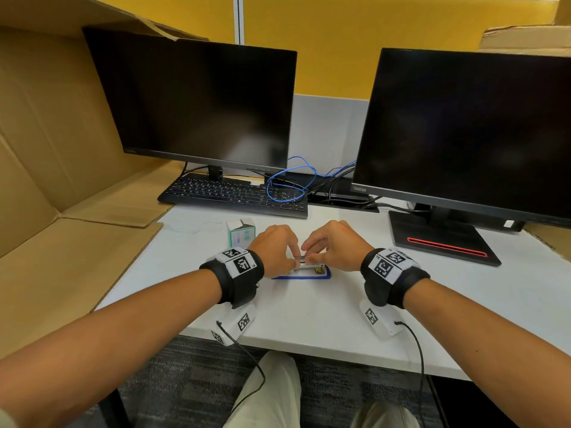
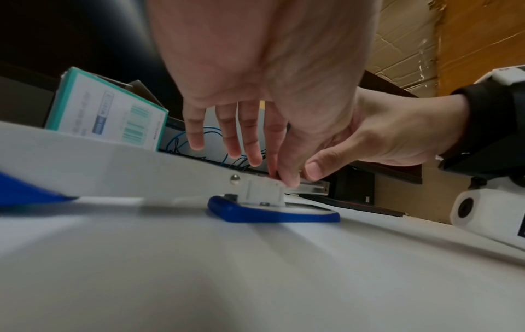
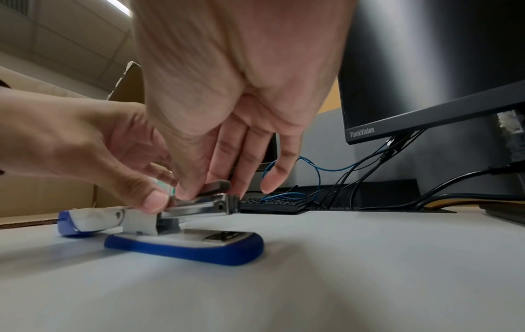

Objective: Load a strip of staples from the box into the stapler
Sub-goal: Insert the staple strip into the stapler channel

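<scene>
white desk (image 1: 309,307), both hands' fingers (image 3: 199,179) pinching staple strip (image 3: 217,187) over open stapler (image 3: 184,244)

Two monitors (image 1: 197,106), keyboard (image 1: 234,196), cables (image 1: 290,183)

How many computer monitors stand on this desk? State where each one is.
2. One monitor stands at the back left, behind the keyboard; the other monitor stands at the back right, on a red-striped base. Both screens are dark. None seems hidden.
</scene>
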`<state>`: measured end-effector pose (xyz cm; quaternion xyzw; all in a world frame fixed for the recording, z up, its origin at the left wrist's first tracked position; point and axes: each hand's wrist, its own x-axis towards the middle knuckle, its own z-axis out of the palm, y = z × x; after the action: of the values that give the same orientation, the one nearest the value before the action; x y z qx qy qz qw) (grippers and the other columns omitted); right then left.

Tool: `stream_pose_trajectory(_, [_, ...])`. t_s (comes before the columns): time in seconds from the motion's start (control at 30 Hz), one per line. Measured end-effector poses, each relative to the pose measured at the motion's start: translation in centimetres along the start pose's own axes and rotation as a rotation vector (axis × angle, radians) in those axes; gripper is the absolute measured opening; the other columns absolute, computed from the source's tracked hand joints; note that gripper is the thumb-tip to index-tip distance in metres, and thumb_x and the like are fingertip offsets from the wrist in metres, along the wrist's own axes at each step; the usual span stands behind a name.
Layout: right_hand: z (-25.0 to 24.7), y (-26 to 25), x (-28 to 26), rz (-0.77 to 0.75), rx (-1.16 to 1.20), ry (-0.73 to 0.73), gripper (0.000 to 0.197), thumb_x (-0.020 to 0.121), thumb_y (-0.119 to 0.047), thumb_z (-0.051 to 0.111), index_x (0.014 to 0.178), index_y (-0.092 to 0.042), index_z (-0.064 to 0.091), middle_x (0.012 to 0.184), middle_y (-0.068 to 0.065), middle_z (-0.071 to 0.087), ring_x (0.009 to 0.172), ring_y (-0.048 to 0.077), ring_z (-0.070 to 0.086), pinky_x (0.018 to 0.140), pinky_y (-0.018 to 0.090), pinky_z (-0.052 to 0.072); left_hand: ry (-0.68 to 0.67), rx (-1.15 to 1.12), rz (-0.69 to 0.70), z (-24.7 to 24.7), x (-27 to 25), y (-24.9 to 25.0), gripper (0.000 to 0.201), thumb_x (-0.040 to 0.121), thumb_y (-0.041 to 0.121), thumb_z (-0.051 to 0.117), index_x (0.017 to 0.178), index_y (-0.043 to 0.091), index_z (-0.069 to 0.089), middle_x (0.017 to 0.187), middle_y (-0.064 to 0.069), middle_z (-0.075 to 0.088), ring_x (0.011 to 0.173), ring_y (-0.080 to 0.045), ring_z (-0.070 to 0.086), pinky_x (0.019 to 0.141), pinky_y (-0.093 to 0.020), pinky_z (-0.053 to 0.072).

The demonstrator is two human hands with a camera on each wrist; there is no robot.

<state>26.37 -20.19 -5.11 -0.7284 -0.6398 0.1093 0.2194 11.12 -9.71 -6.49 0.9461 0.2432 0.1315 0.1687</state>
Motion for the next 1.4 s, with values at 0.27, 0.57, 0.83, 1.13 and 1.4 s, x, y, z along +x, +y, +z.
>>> stream_pose_trajectory(0.27, [-0.1,-0.3,-0.3,-0.019,-0.075,0.014,0.030,0.081,-0.028,0.076,0.108,-0.017,0.073,0.091,-0.003,0.078,0.084,0.007,0.072,0.101,0.034,0.048,0.010,0.010,-0.011,0.0,0.0,0.1,0.017,0.077,0.031,0.074,0.090,0.022,0.078,0.122,0.004,0.061,0.119,-0.020,0.051,0.099,-0.039,0.043])
stream_pose_trajectory(0.57, [-0.2,-0.4,-0.6,-0.019,-0.097,0.013,0.030,0.085,-0.029,0.072,0.113,-0.018,0.071,0.090,-0.005,0.078,0.089,0.005,0.071,0.103,0.029,0.042,0.002,0.048,0.019,-0.5,0.0,0.5,0.016,0.079,0.030,0.072,0.090,0.021,0.079,0.125,0.004,0.061,0.121,-0.019,0.050,0.100,-0.037,0.041])
stream_pose_trajectory(0.83, [-0.1,-0.7,-0.9,-0.034,-0.184,0.012,0.030,0.085,-0.030,0.071,0.113,-0.019,0.071,0.094,-0.004,0.078,0.091,0.010,0.070,0.098,0.033,0.047,-0.015,0.080,0.012,-0.7,0.0,0.8,0.018,0.081,0.029,0.072,0.094,0.019,0.080,0.130,0.004,0.061,0.126,-0.020,0.046,0.102,-0.036,0.039])
stream_pose_trajectory(1.13, [-0.5,-0.3,-0.7,-0.034,-0.178,-0.029,0.040,0.077,-0.035,0.079,0.114,-0.019,0.071,0.101,-0.005,0.076,0.087,0.005,0.069,0.085,0.024,0.056,-0.079,0.113,-0.015,-0.9,-0.3,0.1,0.040,0.076,0.037,0.074,0.113,0.025,0.071,0.131,0.002,0.059,0.127,-0.021,0.047,0.104,-0.040,0.042])
stream_pose_trajectory(1.4, [-1.4,0.8,-1.1,0.017,-0.165,-0.074,0.040,0.077,-0.033,0.080,0.112,-0.018,0.072,0.098,-0.003,0.076,0.084,0.010,0.070,0.084,0.027,0.057,-0.174,0.204,-0.128,-2.5,-1.7,-2.8,0.034,0.070,0.036,0.078,0.101,0.023,0.075,0.097,0.003,0.074,0.092,-0.019,0.065,0.081,-0.036,0.056])
